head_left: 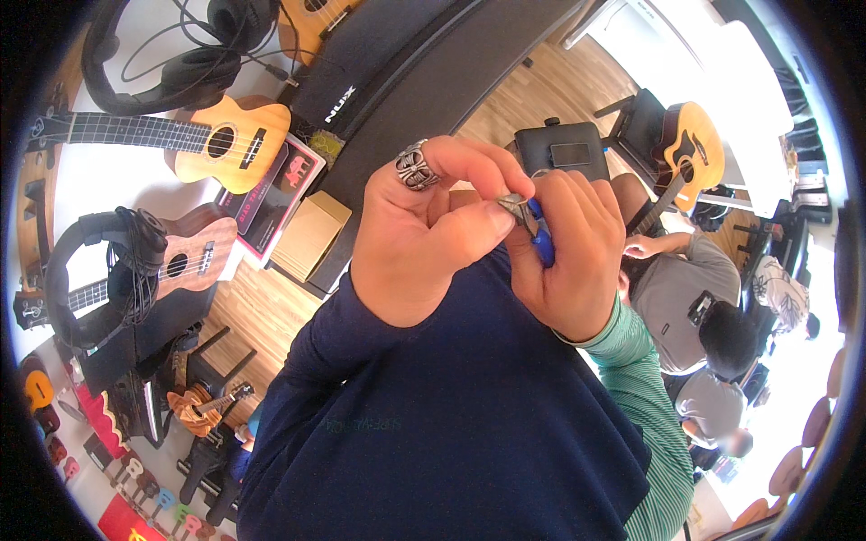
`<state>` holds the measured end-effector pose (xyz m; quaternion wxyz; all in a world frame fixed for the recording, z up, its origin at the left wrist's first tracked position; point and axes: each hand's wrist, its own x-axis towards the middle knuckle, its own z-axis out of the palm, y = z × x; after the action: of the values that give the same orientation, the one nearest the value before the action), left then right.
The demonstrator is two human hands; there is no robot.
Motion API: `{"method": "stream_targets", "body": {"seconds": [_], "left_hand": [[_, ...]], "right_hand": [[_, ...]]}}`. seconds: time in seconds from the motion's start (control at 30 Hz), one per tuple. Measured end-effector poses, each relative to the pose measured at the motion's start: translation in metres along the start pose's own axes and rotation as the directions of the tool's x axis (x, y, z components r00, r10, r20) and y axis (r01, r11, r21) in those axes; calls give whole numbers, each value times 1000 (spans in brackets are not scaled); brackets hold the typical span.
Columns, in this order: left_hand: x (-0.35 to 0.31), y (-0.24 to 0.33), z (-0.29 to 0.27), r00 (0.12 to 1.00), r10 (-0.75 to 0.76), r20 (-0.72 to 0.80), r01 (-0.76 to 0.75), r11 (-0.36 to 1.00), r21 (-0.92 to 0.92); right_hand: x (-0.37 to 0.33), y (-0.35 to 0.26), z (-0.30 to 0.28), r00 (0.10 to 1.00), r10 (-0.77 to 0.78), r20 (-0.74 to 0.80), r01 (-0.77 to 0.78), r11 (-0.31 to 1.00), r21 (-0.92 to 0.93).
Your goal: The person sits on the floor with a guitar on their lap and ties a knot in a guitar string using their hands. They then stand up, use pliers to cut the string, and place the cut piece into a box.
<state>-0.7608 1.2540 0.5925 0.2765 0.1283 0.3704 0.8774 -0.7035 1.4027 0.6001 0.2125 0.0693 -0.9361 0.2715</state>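
Both my hands meet in front of my chest. My right hand is closed around small pliers with blue handles; their silver jaws point toward my left fingertips. My left hand, with a large silver ring on one finger, pinches with thumb and forefinger right at the jaws. A thin, pale curved strand seems to show above the jaws, too small to name for certain. What lies between my left fingertips is mostly hidden.
A dark keyboard-like instrument stretches ahead. To the left are a light ukulele, a brown ukulele, headphones and a cardboard box. A seated person in grey is at right near an acoustic guitar.
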Motion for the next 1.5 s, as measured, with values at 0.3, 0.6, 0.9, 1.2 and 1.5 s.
{"method": "stream_targets", "body": {"seconds": [0.3,0.6,0.9,1.2,1.5], "left_hand": [[-1,-4,2,995,96,12,-97,985,144],[-8,-11,12,986,146,-78,-137,984,118],[-13,-22,16,968,206,-144,-189,974,122],[-18,-23,10,970,225,-97,-206,963,174],[-7,-47,-6,939,313,-144,-242,897,370]], "right_hand": [[-3,2,0,1000,10,2,-10,1000,-15],[-8,3,2,1000,8,-5,-8,1000,-24],[-12,6,10,1000,-2,-28,2,1000,3],[-14,7,17,998,-31,-61,40,987,159],[-25,19,5,917,132,376,-360,679,639]]}}
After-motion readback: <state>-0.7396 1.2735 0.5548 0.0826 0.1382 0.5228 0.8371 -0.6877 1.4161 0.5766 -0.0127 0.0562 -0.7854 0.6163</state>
